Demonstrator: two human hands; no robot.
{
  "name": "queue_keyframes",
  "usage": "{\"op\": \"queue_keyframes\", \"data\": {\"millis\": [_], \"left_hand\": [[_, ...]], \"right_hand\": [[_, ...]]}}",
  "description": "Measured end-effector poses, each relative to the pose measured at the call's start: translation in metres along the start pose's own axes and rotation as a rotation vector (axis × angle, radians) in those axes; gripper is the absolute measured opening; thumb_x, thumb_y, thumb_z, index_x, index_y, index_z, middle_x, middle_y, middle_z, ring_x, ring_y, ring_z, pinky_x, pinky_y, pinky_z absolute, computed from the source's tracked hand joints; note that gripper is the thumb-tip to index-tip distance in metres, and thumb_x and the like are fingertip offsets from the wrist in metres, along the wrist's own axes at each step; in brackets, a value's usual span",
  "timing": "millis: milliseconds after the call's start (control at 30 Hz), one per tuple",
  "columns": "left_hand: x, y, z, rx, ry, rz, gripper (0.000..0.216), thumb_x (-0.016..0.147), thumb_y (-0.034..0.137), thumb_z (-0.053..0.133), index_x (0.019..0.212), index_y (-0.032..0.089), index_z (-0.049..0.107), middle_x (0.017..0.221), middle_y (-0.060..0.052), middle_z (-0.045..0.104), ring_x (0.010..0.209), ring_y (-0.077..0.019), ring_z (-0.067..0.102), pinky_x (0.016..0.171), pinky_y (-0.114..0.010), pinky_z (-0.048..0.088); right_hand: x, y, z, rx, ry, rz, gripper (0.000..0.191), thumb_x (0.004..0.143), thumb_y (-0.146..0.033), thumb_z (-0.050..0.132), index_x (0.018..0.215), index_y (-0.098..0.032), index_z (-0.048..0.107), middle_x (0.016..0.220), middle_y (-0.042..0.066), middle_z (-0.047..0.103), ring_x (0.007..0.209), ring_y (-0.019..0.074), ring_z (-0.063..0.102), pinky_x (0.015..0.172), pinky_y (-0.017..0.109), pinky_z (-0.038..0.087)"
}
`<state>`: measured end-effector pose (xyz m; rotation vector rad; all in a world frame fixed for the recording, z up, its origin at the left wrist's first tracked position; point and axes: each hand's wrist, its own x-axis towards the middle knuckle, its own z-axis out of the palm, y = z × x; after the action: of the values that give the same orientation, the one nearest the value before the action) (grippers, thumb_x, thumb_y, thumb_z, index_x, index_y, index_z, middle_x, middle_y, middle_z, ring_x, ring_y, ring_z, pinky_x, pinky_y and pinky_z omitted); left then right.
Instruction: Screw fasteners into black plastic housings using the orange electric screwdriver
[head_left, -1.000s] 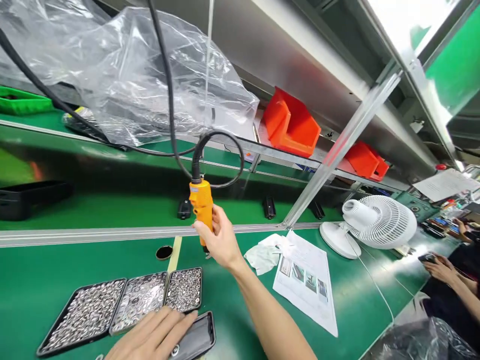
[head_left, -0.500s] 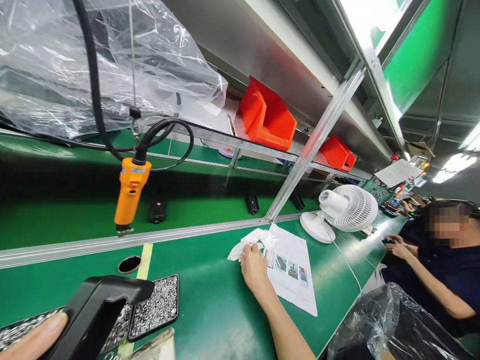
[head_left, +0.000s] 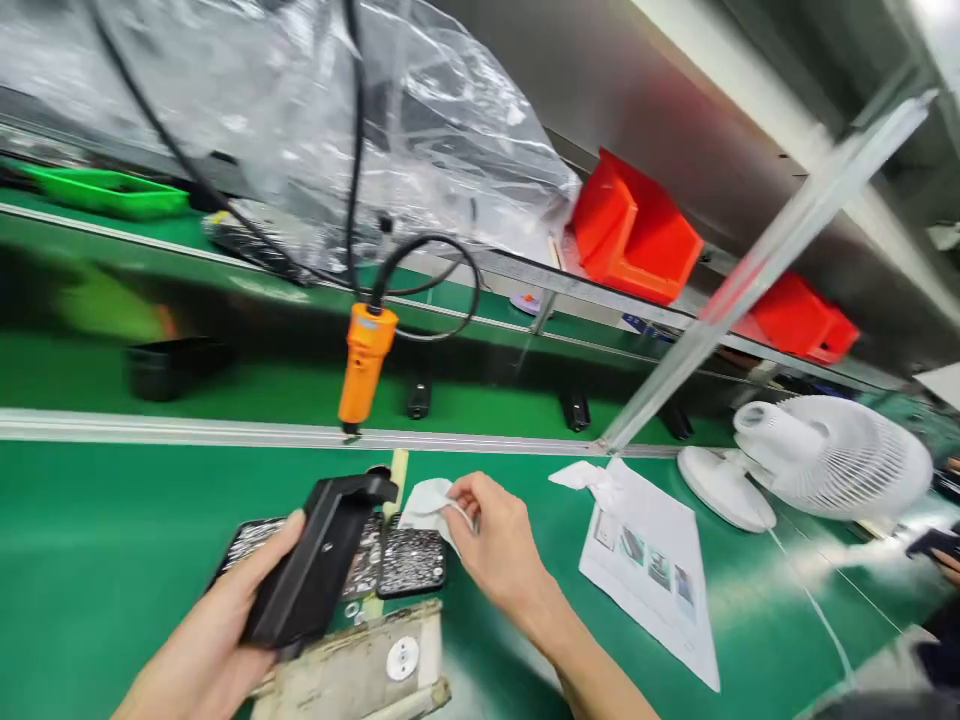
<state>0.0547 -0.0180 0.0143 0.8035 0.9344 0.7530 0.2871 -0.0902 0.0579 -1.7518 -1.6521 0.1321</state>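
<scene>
My left hand (head_left: 217, 620) is closed around a black plastic housing (head_left: 319, 560) with a hooked upper end, tilted over the bench. Between the thumb and fingers of my right hand (head_left: 495, 535) is a white wipe (head_left: 429, 503), just right of the housing's tip. Beneath the wipe lies a black tray of small metal nuts (head_left: 411, 562), and a second tray of metal parts (head_left: 255, 540) is partly covered by the housing. Below my hands sits a worn, beige block-like fixture (head_left: 360, 665) with a round white disc (head_left: 403, 658) on it.
An orange electric screwdriver (head_left: 366, 370) hangs above the bench. To the right lie a printed sheet (head_left: 652, 570) and another white wipe (head_left: 589, 480), with a white fan (head_left: 832, 455) beyond. Red bins (head_left: 637, 230) stand on the shelf. A person's hand shows at the right edge.
My right hand has picked up a wipe from beside the printed sheet and brought it left, near the housing. The housing in my left hand is more fully in view. The camera has turned left.
</scene>
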Motion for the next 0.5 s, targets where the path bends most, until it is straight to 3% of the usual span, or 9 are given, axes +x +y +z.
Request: {"op": "queue_keyframes", "data": {"millis": [67, 200, 300, 500], "left_hand": [[-0.001, 0.008, 0.006, -0.209, 0.074, -0.124, 0.037, 0.097, 0.034, 0.069, 0.127, 0.012, 0.069, 0.108, -0.015, 0.078, 0.089, -0.0285, 0.077, 0.072, -0.036, 0.066], [-0.004, 0.017, 0.013, -0.364, 0.066, -0.106, 0.033, 0.099, 0.03, 0.068, 0.123, 0.009, 0.07, 0.103, -0.015, 0.077, 0.079, -0.0227, 0.074, 0.066, -0.03, 0.063], [-0.007, 0.018, 0.015, -0.417, 0.045, -0.113, 0.032, 0.098, 0.033, 0.07, 0.119, 0.008, 0.072, 0.101, -0.014, 0.076, 0.073, -0.0191, 0.071, 0.063, -0.027, 0.06], [-0.009, 0.017, 0.012, -0.399, 0.023, -0.098, 0.037, 0.095, 0.036, 0.074, 0.123, 0.012, 0.072, 0.102, -0.012, 0.075, 0.078, -0.0209, 0.071, 0.071, -0.029, 0.061]], "right_hand": [[-0.003, -0.021, 0.01, -0.003, 0.003, -0.154, 0.012, 0.097, -0.013, 0.055, 0.102, -0.02, 0.063, 0.094, 0.004, 0.068, 0.083, 0.0162, 0.065, 0.074, 0.027, 0.049], [-0.008, -0.052, 0.034, 0.037, -0.004, -0.391, 0.02, 0.096, -0.01, 0.06, 0.112, -0.022, 0.062, 0.101, 0.004, 0.07, 0.09, 0.0193, 0.066, 0.079, 0.03, 0.051], [-0.006, -0.06, 0.045, 0.107, -0.038, -0.424, 0.029, 0.095, -0.01, 0.063, 0.12, -0.024, 0.062, 0.106, 0.003, 0.072, 0.094, 0.0204, 0.065, 0.082, 0.033, 0.052], [0.002, -0.051, 0.056, 0.082, 0.112, -0.373, 0.033, 0.096, -0.007, 0.06, 0.126, -0.021, 0.063, 0.113, 0.009, 0.069, 0.099, 0.0217, 0.064, 0.081, 0.034, 0.054]]}}
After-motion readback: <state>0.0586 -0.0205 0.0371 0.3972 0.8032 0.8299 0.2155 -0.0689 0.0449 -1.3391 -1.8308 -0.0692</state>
